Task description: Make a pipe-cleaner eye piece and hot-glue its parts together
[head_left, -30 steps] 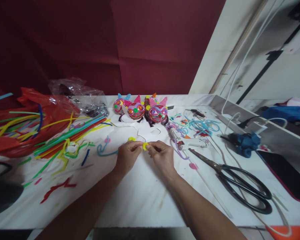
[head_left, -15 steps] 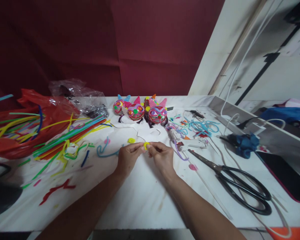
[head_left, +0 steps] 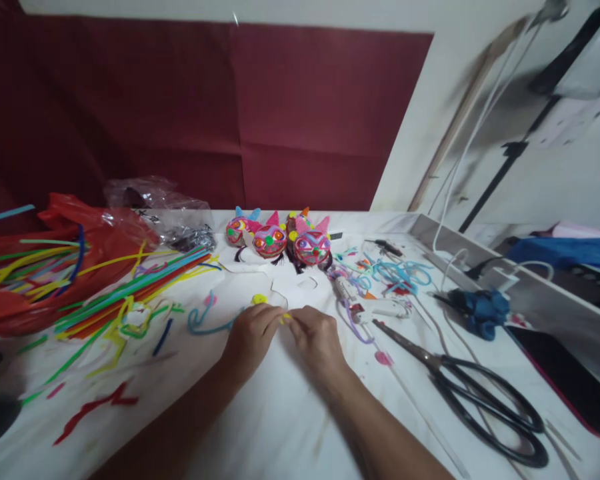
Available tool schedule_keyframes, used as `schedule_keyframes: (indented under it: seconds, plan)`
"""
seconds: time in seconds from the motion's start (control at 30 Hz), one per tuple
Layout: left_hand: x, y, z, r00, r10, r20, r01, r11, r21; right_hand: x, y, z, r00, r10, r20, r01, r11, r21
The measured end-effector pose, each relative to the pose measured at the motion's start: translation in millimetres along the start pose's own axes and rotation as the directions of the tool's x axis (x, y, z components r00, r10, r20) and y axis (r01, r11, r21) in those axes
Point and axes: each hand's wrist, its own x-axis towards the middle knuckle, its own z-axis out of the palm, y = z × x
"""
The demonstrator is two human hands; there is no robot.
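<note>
My left hand and my right hand meet over the middle of the white table, fingertips pinched together. Between them is a small yellow pipe-cleaner coil, mostly covered by the fingers. Another yellow pipe-cleaner coil lies on the table just beyond my left fingers. A bent blue pipe cleaner rests to the left of that hand. Behind the hands stand several colourful round cat-like heads with pointed ears, among them one with pink ears.
Large black-handled scissors and a white glue gun lie at the right, near a dark phone. Bundled pipe cleaners and a red plastic bag spread over the left. A low wall borders the right side.
My fingers have closed further over the yellow coil, and it now shows less between them. The camera view has tilted up slightly, so the table sits lower.
</note>
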Motion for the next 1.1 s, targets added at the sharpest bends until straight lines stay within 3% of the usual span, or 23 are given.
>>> schedule_keyframes:
  seconds: [0.13,0.47,0.77,0.9,1.1]
  plan:
    - [3,-1,-1.2,0.998,-0.050,-0.040,0.048,0.998,-0.050,1,-2,3,0.997,0.061,-0.057,-0.055,0.993,0.103]
    - [1,2,0.7,0.992,-0.094,-0.089,0.088,0.993,-0.076,2,-7,6,0.983,0.168,-0.069,-0.150,0.964,0.219]
    - [3,5,1.8,0.933,-0.359,0.010,0.352,0.910,-0.220,3,-10,3,0.968,0.243,-0.070,-0.215,0.936,0.280]
    - [2,1,2.8,0.934,-0.357,0.001,0.347,0.905,-0.246,3,-9,4,0.965,0.256,-0.062,-0.225,0.923,0.310]
    - [1,3,4.1,0.960,-0.265,-0.088,0.243,0.949,-0.199,4,-11,4,0.964,0.254,-0.074,-0.220,0.925,0.310]
